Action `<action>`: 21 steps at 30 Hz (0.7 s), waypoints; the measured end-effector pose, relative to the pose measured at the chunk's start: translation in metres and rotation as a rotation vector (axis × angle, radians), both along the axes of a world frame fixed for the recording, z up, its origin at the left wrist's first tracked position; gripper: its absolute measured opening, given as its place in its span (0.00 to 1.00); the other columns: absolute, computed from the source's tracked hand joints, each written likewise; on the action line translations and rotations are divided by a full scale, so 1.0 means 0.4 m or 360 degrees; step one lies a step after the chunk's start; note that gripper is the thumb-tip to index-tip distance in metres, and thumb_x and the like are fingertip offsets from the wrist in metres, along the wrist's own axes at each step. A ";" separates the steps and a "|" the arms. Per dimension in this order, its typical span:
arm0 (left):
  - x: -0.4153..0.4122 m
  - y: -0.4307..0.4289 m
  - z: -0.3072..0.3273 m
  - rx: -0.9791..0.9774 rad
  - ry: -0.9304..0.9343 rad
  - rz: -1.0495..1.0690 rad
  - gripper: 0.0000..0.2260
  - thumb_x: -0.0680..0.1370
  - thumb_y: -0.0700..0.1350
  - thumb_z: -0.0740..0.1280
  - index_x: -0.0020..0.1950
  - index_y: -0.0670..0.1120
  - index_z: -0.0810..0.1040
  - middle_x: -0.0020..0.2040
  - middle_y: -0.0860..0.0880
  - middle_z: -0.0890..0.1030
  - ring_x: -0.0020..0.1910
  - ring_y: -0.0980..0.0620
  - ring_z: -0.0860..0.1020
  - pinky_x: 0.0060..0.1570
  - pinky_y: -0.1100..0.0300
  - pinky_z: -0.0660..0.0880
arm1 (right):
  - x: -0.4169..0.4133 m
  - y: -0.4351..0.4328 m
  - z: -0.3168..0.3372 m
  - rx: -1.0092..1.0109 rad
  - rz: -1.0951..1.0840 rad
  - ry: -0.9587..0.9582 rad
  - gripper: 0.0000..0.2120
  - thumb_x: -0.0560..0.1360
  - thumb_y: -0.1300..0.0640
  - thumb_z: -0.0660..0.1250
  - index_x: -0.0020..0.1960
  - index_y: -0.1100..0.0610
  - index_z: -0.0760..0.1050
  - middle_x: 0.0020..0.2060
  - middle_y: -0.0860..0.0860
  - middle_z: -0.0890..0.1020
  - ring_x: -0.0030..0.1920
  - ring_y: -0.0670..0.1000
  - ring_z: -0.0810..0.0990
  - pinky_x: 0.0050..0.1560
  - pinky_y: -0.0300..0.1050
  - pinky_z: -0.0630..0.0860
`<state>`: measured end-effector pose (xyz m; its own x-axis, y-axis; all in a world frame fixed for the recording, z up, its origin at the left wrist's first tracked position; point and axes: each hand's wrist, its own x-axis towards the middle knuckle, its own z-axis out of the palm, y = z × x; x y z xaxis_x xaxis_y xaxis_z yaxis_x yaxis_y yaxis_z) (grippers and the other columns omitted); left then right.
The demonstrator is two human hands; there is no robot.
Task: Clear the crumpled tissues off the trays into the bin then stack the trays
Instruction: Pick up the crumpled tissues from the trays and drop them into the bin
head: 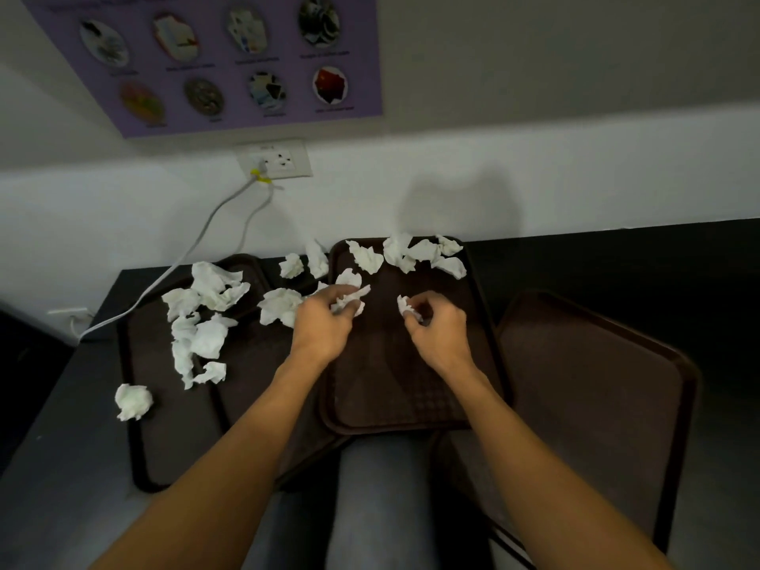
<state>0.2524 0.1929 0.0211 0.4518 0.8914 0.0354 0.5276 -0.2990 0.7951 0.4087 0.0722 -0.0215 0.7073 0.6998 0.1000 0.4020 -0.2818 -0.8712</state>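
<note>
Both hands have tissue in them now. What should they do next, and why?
Probably reach forward for the far tissues on the middle tray: the left hand and right hand each grip only a small wad, and no bin shows.

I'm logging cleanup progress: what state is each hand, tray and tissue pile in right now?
left hand: gripping a crumpled tissue
right hand: pinching a small tissue
middle tray: far-end tissues on it, near part bare
left tray: scattered tissues on it
right tray: no tissues on it, unstacked
wall socket: cable plugged in
</note>
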 end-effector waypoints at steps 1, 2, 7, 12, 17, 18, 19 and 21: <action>-0.019 -0.004 0.009 -0.0012 -0.0048 0.0028 0.10 0.78 0.46 0.73 0.59 0.52 0.84 0.53 0.54 0.83 0.53 0.57 0.79 0.50 0.72 0.70 | -0.017 0.000 0.008 0.0035 0.0000 0.0028 0.05 0.76 0.58 0.74 0.51 0.52 0.81 0.45 0.48 0.82 0.43 0.43 0.82 0.40 0.29 0.75; -0.040 -0.008 0.018 -0.0023 -0.0090 0.0056 0.10 0.79 0.46 0.72 0.60 0.52 0.84 0.54 0.54 0.83 0.54 0.57 0.79 0.52 0.70 0.72 | -0.035 0.000 0.017 0.0062 0.0008 0.0046 0.05 0.75 0.59 0.74 0.51 0.53 0.81 0.45 0.48 0.82 0.43 0.44 0.82 0.41 0.30 0.76; -0.169 -0.032 0.043 -0.0051 -0.0159 0.0148 0.11 0.80 0.47 0.71 0.62 0.50 0.83 0.55 0.54 0.83 0.57 0.56 0.79 0.59 0.62 0.74 | -0.150 -0.002 0.059 0.0166 0.0100 0.0009 0.06 0.75 0.62 0.75 0.50 0.54 0.82 0.47 0.47 0.82 0.42 0.43 0.82 0.43 0.30 0.77; -0.323 -0.053 0.042 -0.0120 -0.0217 0.0225 0.11 0.80 0.50 0.71 0.62 0.53 0.82 0.55 0.55 0.82 0.55 0.52 0.81 0.60 0.53 0.78 | -0.291 -0.009 0.094 0.0194 0.0173 0.0099 0.05 0.76 0.59 0.74 0.51 0.53 0.82 0.42 0.45 0.84 0.41 0.41 0.83 0.42 0.32 0.79; -0.513 -0.084 0.028 -0.0273 -0.0326 0.0295 0.18 0.71 0.61 0.75 0.59 0.57 0.83 0.54 0.56 0.85 0.54 0.53 0.83 0.58 0.48 0.81 | -0.463 -0.024 0.116 0.0194 0.0229 0.0120 0.04 0.76 0.59 0.74 0.50 0.53 0.82 0.42 0.44 0.84 0.41 0.41 0.83 0.43 0.32 0.79; -0.554 -0.089 0.016 -0.0289 -0.0346 0.0316 0.22 0.69 0.64 0.75 0.59 0.57 0.83 0.53 0.56 0.85 0.54 0.54 0.83 0.57 0.48 0.81 | -0.501 -0.027 0.119 0.0190 0.0242 0.0133 0.04 0.76 0.58 0.74 0.50 0.53 0.82 0.42 0.44 0.84 0.41 0.41 0.83 0.43 0.32 0.79; -0.595 -0.099 0.012 -0.0299 -0.0363 0.0333 0.24 0.68 0.65 0.75 0.60 0.57 0.83 0.53 0.56 0.85 0.54 0.54 0.83 0.57 0.48 0.81 | -0.539 -0.031 0.119 0.0189 0.0258 0.0143 0.04 0.76 0.58 0.74 0.50 0.53 0.82 0.42 0.44 0.84 0.41 0.41 0.83 0.43 0.32 0.79; -0.677 -0.130 0.020 -0.0314 -0.0384 0.0381 0.24 0.70 0.61 0.77 0.63 0.54 0.82 0.54 0.55 0.85 0.54 0.57 0.83 0.57 0.53 0.81 | -0.620 -0.038 0.121 0.0194 0.0299 0.0148 0.03 0.76 0.59 0.74 0.50 0.54 0.82 0.42 0.45 0.84 0.42 0.41 0.83 0.42 0.31 0.78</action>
